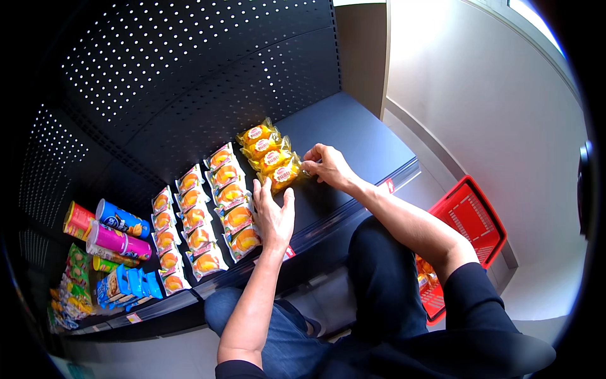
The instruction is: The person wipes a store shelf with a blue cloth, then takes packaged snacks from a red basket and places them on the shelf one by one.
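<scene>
A row of several yellow plastic-wrapped cakes (271,158) runs from the back panel towards the shelf's front. My right hand (330,166) pinches the right-hand edge of the wrapper on the front yellow packet (286,175). Just in front of that packet is my left hand (273,218), fingers spread and holding nothing; its fingertips are by the packet's near left side, and I cannot tell whether they touch it. To its left lie three rows of white-wrapped cakes, the closest being this row (231,194).
Snack canisters (122,219), blue packets (124,286) and green bags (75,284) fill the shelf's left end. Behind stands a black perforated panel (189,61). The shelf (348,128) has a front edge with price-strip tags. A red basket (492,232) holding packets stands by my right knee.
</scene>
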Demonstrator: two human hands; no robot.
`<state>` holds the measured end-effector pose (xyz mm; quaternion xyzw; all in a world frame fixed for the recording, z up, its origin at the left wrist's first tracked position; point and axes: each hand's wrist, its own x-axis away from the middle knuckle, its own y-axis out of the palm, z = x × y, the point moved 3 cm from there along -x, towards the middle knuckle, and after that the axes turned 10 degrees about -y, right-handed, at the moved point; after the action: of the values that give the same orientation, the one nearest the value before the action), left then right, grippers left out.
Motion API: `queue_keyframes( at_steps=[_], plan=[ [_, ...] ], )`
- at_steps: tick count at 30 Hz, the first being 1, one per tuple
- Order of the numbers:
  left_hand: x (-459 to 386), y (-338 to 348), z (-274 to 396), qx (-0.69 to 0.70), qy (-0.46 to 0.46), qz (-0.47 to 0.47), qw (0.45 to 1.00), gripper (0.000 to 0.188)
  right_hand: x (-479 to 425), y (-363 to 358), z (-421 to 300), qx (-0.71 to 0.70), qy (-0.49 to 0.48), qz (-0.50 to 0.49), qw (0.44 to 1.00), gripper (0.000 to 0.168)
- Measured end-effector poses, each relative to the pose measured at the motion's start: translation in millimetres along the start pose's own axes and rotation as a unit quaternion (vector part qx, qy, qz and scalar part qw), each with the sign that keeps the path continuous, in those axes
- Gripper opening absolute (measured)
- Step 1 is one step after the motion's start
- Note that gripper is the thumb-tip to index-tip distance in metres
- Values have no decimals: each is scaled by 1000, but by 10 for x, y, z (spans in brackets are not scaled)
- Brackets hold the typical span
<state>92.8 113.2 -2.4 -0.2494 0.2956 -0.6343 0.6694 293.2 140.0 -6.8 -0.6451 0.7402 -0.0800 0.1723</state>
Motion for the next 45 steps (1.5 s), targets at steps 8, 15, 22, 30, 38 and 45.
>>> queue_keyframes(
  at_steps=[8, 15, 22, 30, 38, 45],
  plan=[
    [489, -67, 116, 51, 218, -6, 975, 43, 497, -548, -92, -113, -98, 118, 982, 26],
    [737, -83, 333, 42, 278, -20, 959, 27, 2127, -1293, 733, -127, -39, 307, 942, 20],
    [829, -125, 309, 50, 246, -31, 967, 23, 3624, -1632, 1976, 102, 204, 247, 942, 21],
    [845, 4, 283, 32, 260, -39, 964, 19, 4268, -786, 2764, 438, 250, -120, 855, 31],
    [864, 2, 276, 41, 245, -53, 967, 19, 4371, -504, 3216, 605, 57, -305, 733, 27],
    [897, -27, 280, 65, 240, -62, 967, 18, 4040, -1152, 2491, 274, 235, 27, 932, 43]
  ],
)
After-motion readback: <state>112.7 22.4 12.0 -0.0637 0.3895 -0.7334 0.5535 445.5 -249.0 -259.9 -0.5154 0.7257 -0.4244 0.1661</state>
